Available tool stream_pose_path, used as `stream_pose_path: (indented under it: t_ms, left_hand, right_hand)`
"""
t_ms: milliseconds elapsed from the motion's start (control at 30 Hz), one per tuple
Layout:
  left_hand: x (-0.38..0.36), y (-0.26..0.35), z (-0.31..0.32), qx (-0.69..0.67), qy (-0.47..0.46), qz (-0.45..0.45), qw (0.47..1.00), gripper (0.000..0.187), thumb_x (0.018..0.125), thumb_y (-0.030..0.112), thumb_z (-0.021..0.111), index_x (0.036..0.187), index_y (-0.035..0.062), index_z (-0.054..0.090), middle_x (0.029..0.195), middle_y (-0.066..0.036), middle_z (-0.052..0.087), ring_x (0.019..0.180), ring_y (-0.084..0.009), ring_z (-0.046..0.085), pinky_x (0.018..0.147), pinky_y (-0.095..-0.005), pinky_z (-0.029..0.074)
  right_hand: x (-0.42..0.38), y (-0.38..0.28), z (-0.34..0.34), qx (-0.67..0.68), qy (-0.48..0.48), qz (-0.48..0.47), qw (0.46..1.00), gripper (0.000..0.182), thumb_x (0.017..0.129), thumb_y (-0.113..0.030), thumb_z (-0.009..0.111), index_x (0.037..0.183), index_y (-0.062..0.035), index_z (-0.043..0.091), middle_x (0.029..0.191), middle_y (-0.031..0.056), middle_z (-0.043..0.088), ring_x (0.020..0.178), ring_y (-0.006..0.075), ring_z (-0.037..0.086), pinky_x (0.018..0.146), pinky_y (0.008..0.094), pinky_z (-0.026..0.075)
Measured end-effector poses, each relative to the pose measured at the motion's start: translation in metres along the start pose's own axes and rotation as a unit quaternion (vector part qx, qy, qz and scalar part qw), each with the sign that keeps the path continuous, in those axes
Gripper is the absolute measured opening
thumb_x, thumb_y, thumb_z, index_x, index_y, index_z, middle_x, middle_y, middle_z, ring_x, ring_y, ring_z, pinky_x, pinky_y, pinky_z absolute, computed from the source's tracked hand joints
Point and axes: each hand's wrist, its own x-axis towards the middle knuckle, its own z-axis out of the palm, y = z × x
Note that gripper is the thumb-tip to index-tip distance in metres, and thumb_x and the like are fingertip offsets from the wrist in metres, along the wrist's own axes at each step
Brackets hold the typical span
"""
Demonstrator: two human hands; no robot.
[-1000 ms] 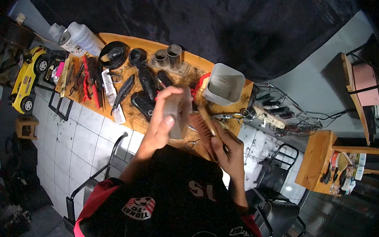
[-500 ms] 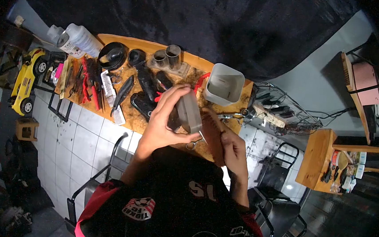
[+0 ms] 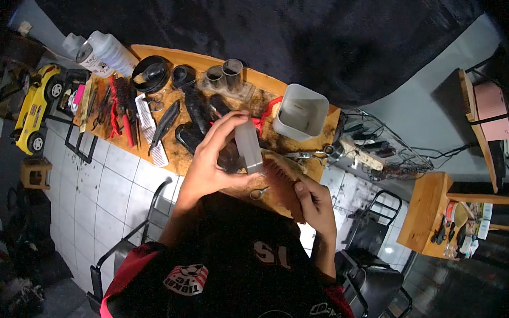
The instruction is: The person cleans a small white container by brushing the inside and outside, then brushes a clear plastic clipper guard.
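Note:
My left hand [image 3: 212,161] holds a small translucent container [image 3: 248,145] between its thumb and fingers, tilted over the table. Close to its right, my right hand [image 3: 316,206] pinches a brown brush [image 3: 282,185] with bristles along one side. The brush's upper end is near the container's lower end; whether they touch I cannot tell. Below the container, a pair of scissors [image 3: 257,193] lies on the table. A square pale tub [image 3: 300,112] stands above my right hand, beside a red-edged item [image 3: 271,109].
On the wooden table [image 3: 176,166] lie a white comb [image 3: 151,130], black clippers [image 3: 195,109], a round black bowl [image 3: 150,74] and metal scissors [image 3: 314,154]. White bottles [image 3: 112,53] stand at the left end. Black chairs [image 3: 370,282] flank the person.
The container has turned in my left hand and now shows a narrower side. My right hand and the brush have shifted slightly right and down.

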Motion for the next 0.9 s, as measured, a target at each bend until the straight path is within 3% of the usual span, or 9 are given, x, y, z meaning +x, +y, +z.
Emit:
stream_pose_path:
  t_ms: [100,200,300,433,467,567,600,700,900]
  left_hand:
    - [0.000,0.001,0.002,-0.021,-0.034,0.002,0.999,0.094,0.055,0.013,0.089,0.136,0.0074,0.042,0.143,-0.013,0.035,0.130,-0.0262,0.040,0.102,-0.0445,0.042]
    - [0.004,0.015,0.010,-0.061,-0.026,-0.014,0.998,0.090,0.058,0.015,0.088,0.135,0.0057,0.043,0.138,-0.013,0.044,0.128,-0.0260,0.044,0.102,-0.0397,0.042]
    - [0.001,0.005,0.009,-0.180,0.021,-0.063,0.981,0.095,0.060,0.013,0.087,0.140,0.0055,0.036,0.141,-0.012,0.040,0.130,-0.0239,0.040,0.103,-0.0402,0.041]
    - [-0.001,0.010,0.004,-0.235,0.016,-0.076,0.969,0.078,0.080,0.015,0.071,0.144,0.0042,0.028,0.139,-0.013,0.040,0.127,-0.0231,0.042,0.104,-0.0376,0.035]
    - [-0.002,0.003,0.012,-0.232,0.031,-0.058,0.970,0.069,0.090,0.030,0.058,0.145,0.0036,0.027,0.138,-0.013,0.041,0.124,-0.0233,0.043,0.105,-0.0369,0.033]
    - [-0.005,-0.006,0.020,-0.380,-0.074,-0.186,0.903,0.072,0.092,0.046,0.050,0.145,0.0044,0.026,0.138,-0.013,0.040,0.123,-0.0245,0.044,0.106,-0.0371,0.032]
    - [-0.007,0.001,0.025,-0.381,-0.074,-0.217,0.896,0.075,0.092,0.057,0.043,0.145,0.0060,0.028,0.135,-0.013,0.043,0.121,-0.0246,0.046,0.101,-0.0374,0.039]
    - [-0.002,0.016,0.022,-0.461,-0.054,-0.230,0.856,0.074,0.091,0.058,0.045,0.143,0.0076,0.032,0.131,-0.014,0.047,0.117,-0.0229,0.050,0.092,-0.0370,0.047]
    - [-0.004,0.005,0.018,-0.452,0.018,-0.259,0.853,0.072,0.090,0.060,0.043,0.141,0.0098,0.035,0.124,-0.011,0.053,0.108,-0.0196,0.055,0.084,-0.0339,0.051]
  right_hand:
    - [0.006,0.005,0.007,0.017,0.067,-0.069,0.995,0.032,0.095,-0.017,0.054,0.121,0.0021,0.058,0.093,0.0172,0.067,0.082,0.0183,0.061,0.078,0.0307,0.047]
    - [0.004,-0.007,0.013,-0.006,0.047,-0.031,0.998,0.034,0.094,-0.017,0.056,0.121,0.0026,0.058,0.101,0.0179,0.067,0.091,0.0208,0.063,0.083,0.0320,0.047]
    - [0.003,-0.001,0.014,-0.048,0.038,-0.126,0.990,0.033,0.093,-0.017,0.058,0.121,0.0011,0.059,0.105,0.0159,0.067,0.099,0.0219,0.062,0.087,0.0324,0.047]
    - [0.006,-0.010,0.012,-0.095,0.045,-0.210,0.972,0.040,0.087,-0.018,0.065,0.122,0.0017,0.060,0.097,0.0138,0.065,0.091,0.0179,0.061,0.081,0.0274,0.047]
    - [0.006,-0.014,0.015,-0.114,0.064,-0.231,0.964,0.041,0.085,-0.016,0.068,0.122,0.0008,0.060,0.100,0.0146,0.065,0.092,0.0197,0.062,0.081,0.0280,0.048]
    - [0.008,-0.018,0.028,-0.178,0.130,-0.262,0.940,0.046,0.078,-0.009,0.073,0.122,-0.0023,0.062,0.107,0.0152,0.061,0.095,0.0252,0.062,0.082,0.0298,0.049]
    - [0.010,-0.019,0.031,-0.200,0.153,-0.269,0.930,0.048,0.075,-0.007,0.075,0.122,-0.0035,0.062,0.110,0.0150,0.060,0.096,0.0270,0.062,0.082,0.0304,0.050]
    - [0.018,-0.013,0.032,-0.293,0.219,-0.248,0.897,0.050,0.073,-0.007,0.076,0.122,-0.0075,0.063,0.110,0.0147,0.058,0.093,0.0294,0.062,0.080,0.0313,0.051]
    - [0.001,-0.023,0.020,-0.242,0.082,-0.224,0.940,0.052,0.072,-0.011,0.078,0.122,-0.0104,0.064,0.102,0.0138,0.062,0.090,0.0269,0.062,0.079,0.0322,0.051]
